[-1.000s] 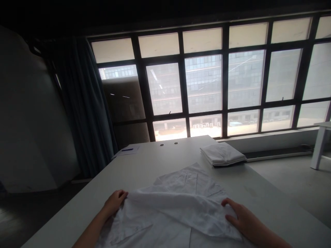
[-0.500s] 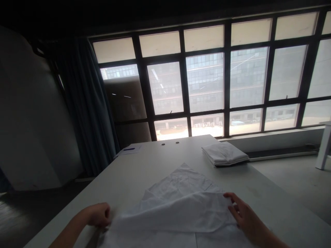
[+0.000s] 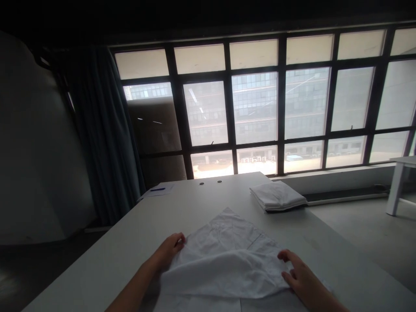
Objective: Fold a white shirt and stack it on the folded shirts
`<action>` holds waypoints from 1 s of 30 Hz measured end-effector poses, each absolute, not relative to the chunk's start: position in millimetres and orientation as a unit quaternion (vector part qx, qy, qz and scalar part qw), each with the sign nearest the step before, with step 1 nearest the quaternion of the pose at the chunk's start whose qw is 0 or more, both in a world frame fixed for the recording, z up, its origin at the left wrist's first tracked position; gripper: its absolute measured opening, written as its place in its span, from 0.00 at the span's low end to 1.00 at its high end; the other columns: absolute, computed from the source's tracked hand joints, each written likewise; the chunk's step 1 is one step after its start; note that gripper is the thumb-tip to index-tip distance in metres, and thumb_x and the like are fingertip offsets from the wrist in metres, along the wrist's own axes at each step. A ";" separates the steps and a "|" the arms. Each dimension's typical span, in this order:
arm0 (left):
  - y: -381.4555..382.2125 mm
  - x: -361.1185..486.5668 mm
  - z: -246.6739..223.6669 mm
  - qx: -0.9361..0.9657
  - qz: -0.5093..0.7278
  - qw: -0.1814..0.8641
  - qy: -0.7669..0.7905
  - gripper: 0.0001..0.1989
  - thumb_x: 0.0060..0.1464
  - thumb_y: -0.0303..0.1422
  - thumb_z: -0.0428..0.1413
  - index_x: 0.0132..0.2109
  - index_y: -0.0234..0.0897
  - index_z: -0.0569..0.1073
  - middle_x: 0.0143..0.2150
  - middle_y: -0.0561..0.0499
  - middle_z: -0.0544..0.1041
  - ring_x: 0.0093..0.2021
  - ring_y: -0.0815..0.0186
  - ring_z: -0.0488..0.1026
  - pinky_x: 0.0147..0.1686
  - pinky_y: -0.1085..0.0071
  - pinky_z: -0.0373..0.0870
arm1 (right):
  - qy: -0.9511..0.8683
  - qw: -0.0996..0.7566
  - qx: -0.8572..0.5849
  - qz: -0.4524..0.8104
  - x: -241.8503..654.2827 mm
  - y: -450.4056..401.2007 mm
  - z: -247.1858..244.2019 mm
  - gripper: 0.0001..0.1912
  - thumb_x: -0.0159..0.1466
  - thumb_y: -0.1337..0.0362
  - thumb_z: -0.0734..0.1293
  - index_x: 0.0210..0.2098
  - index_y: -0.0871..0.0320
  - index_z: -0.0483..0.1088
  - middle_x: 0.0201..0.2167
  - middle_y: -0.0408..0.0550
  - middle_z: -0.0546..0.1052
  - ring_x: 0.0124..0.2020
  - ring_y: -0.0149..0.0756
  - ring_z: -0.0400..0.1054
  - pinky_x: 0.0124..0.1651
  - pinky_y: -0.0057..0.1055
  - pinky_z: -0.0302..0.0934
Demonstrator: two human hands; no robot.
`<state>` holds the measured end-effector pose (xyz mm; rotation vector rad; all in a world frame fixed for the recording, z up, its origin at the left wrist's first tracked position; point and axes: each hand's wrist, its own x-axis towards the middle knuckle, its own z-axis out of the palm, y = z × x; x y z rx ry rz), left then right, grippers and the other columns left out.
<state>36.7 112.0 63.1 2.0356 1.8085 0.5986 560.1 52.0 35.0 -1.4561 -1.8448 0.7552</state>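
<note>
A white garment [image 3: 224,271] with visible seams lies partly folded on the table before me, one corner pointing away. A loose fold of its cloth runs crosswise over the near part, and its lower end leaves the view. My left hand [image 3: 172,248] is at the left edge of the garment, its fingers curled closed on the cloth there. At the right edge, my right hand [image 3: 299,273] has thumb and forefinger apart, the fingertips touching or just beside the cloth.
A stack of folded white cloth [image 3: 277,196] lies on the white table [image 3: 195,206] by its right edge. Paper with a blue pen [image 3: 157,189] is at the far left corner. Windows and a dark blue curtain [image 3: 107,143] are beyond; another white table [image 3: 394,186] stands at right.
My left hand has moved up and right, from the garment's near left end to its left edge farther up. The cloth's left end has drawn inward. My right hand has loosened slightly.
</note>
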 end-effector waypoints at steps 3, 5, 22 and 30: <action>118.2 29.6 62.9 0.699 0.236 0.156 0.656 0.08 0.59 0.37 0.51 0.41 0.42 0.72 0.39 0.51 0.80 0.41 0.62 0.75 0.43 0.71 0.67 | -0.693 0.312 -0.551 0.346 559.5 47.6 39.9 0.19 0.55 0.59 0.61 0.47 0.52 0.65 0.43 0.48 0.77 0.26 0.35 0.68 0.37 0.33 0.67; 122.2 22.8 62.5 0.678 0.249 0.139 0.677 0.09 0.59 0.37 0.50 0.45 0.43 0.70 0.42 0.51 0.80 0.40 0.62 0.76 0.43 0.71 0.67 | -0.680 0.277 -0.552 0.395 559.6 43.6 43.5 0.18 0.57 0.59 0.60 0.47 0.52 0.63 0.32 0.44 0.75 0.25 0.36 0.67 0.31 0.31 0.65; 110.9 2.8 61.6 0.653 0.200 0.104 0.723 0.17 0.66 0.46 0.43 0.39 0.43 0.70 0.35 0.50 0.80 0.37 0.60 0.77 0.38 0.70 0.64 | -0.776 0.287 -0.513 0.227 551.0 38.5 37.9 0.14 0.58 0.68 0.59 0.43 0.52 0.67 0.48 0.50 0.72 0.48 0.41 0.71 0.55 0.34 0.63; 100.6 -3.3 58.7 0.641 0.168 0.098 0.743 0.23 0.65 0.52 0.44 0.34 0.41 0.72 0.32 0.47 0.81 0.34 0.59 0.77 0.33 0.69 0.61 | -0.792 0.285 -0.503 0.198 549.5 42.2 15.1 0.14 0.63 0.67 0.60 0.47 0.53 0.69 0.51 0.52 0.71 0.48 0.41 0.73 0.54 0.34 0.64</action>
